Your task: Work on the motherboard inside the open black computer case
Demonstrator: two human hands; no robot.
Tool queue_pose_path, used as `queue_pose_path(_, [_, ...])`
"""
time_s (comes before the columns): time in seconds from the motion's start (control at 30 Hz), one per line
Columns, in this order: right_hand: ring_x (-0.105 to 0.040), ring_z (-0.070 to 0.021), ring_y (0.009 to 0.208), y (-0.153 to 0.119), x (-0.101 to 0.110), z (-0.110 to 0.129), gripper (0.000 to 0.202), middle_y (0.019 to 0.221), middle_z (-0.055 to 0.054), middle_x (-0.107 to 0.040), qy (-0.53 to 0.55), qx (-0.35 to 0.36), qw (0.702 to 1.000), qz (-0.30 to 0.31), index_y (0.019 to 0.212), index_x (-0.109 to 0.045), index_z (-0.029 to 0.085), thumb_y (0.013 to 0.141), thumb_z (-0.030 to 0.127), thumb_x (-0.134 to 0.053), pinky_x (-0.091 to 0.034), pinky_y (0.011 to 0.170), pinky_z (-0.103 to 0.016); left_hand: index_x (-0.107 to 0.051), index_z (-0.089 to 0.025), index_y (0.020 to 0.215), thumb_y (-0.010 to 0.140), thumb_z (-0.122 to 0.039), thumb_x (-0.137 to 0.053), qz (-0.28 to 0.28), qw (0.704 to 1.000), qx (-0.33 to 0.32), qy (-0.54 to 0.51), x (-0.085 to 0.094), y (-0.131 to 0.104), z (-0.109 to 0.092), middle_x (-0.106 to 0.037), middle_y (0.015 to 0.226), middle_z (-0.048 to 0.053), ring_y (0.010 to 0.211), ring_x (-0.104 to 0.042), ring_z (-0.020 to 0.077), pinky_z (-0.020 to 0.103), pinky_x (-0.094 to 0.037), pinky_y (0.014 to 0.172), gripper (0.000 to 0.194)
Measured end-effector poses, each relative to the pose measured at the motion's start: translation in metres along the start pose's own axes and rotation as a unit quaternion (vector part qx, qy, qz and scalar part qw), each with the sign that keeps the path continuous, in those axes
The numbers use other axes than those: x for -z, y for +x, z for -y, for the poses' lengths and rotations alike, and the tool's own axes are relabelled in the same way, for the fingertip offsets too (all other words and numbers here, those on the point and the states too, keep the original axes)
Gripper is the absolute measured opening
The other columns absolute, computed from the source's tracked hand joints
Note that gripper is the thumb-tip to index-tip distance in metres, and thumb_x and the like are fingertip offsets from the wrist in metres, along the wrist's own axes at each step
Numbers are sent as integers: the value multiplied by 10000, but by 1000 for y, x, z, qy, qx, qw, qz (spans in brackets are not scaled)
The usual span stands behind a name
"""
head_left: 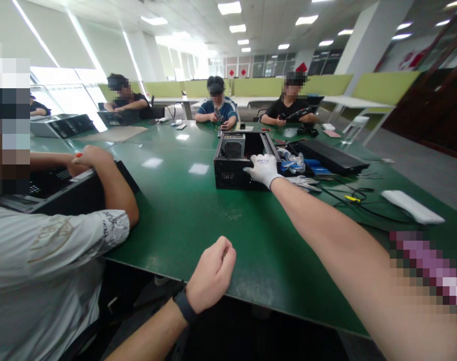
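My left hand [212, 273], bare and with a dark watch at the wrist, is closed in a fist above the table's near edge. Something small and dark shows between its thumb and finger, too little to name. My right hand [265, 169] wears a white glove and grips the near top edge of a black computer case [234, 179]. The case lies on the green table with its top side open, and a power supply [233, 148] sits inside at the left. What the right fingertips touch inside the case is hidden.
Right of the case are gloves [294, 161], a black panel [328, 155], cables [354, 198] and a white foam-like block [412, 206]. At left, a co-worker's arm [118, 180] reaches over another case [78, 193]. Several people sit across the table [168, 200].
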State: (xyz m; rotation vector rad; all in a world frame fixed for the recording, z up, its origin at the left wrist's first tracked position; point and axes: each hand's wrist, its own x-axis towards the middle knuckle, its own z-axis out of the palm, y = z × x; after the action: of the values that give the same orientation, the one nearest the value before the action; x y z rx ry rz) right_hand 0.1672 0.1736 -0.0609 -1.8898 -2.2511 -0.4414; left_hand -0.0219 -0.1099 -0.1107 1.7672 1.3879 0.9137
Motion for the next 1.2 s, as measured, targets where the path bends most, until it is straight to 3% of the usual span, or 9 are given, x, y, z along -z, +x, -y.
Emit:
queue_pose_path(0.2, [-577,-228,1144,-62,14,8,458,1260,-88,-599,5,25,999,-21,1243,-590,178,937,518,-568,-458,1007,-487,-437,-242,849,982,-364,-371,-30,999,-17,20,11,5,-22,-496,756,-13,709,-488,173,317,-395,672,193])
queue_pose_path(0.33, [-554,-255,1081,-117,29,11,490,1123,-119,-633,16,42,998,-33,1146,-612,162,931,590,-510,-373,974,-440,-458,-225,978,967,-305,-395,-60,996,-53,31,22,10,-47,-495,800,-17,727,-487,160,306,-410,697,102])
queue_pose_path(0.47, [-535,-278,979,-176,48,11,453,992,-133,-650,23,59,997,-46,1032,-619,173,909,598,-520,-297,870,-406,-461,-188,1102,974,-272,-365,-80,989,-102,71,33,21,-77,-541,915,27,817,-522,163,311,-449,791,181])
queue_pose_path(0.57, [-524,-270,936,-220,63,10,418,951,-106,-645,29,72,995,-57,995,-612,185,911,585,-524,-273,846,-400,-500,-155,1154,962,-277,-422,-77,974,-139,160,35,38,-91,-566,993,78,947,-548,199,350,-466,896,242])
queue_pose_path(0.7, [-511,-257,893,-273,82,8,374,893,-72,-630,40,86,993,-64,922,-606,201,906,570,-552,-270,850,-394,-594,-134,1224,927,-305,-536,27,935,-163,313,27,70,-95,-613,996,107,1134,-555,253,368,-467,984,348])
queue_pose_path(0.77, [-507,-256,884,-294,88,7,350,877,-62,-626,45,89,993,-63,915,-612,207,893,555,-583,-274,855,-393,-634,-142,1239,886,-312,-609,84,909,-147,380,19,87,-94,-661,1033,112,1113,-599,251,339,-483,964,392])
queue_pose_path(0.9, [-503,-257,869,-327,95,6,322,849,-47,-618,65,88,992,-67,928,-632,222,872,539,-623,-292,879,-399,-741,-162,1089,777,-318,-729,182,844,-115,491,1,116,-95,-750,1012,96,988,-681,241,309,-522,898,349])
queue_pose_path(1.03, [-497,-248,848,-351,97,3,295,824,-37,-608,98,94,988,-75,935,-644,223,865,509,-640,-304,936,-415,-776,-159,996,678,-366,-823,238,800,-71,547,-19,133,-95,-767,1032,116,957,-710,248,291,-552,834,383])
queue_pose_path(1.2, [-476,-251,827,-365,97,1,274,805,-37,-584,114,98,985,-90,931,-630,235,855,498,-642,-319,930,-433,-774,-147,1043,616,-350,-871,281,774,-34,566,-37,140,-79,-762,1090,134,1001,-712,268,281,-568,832,482])
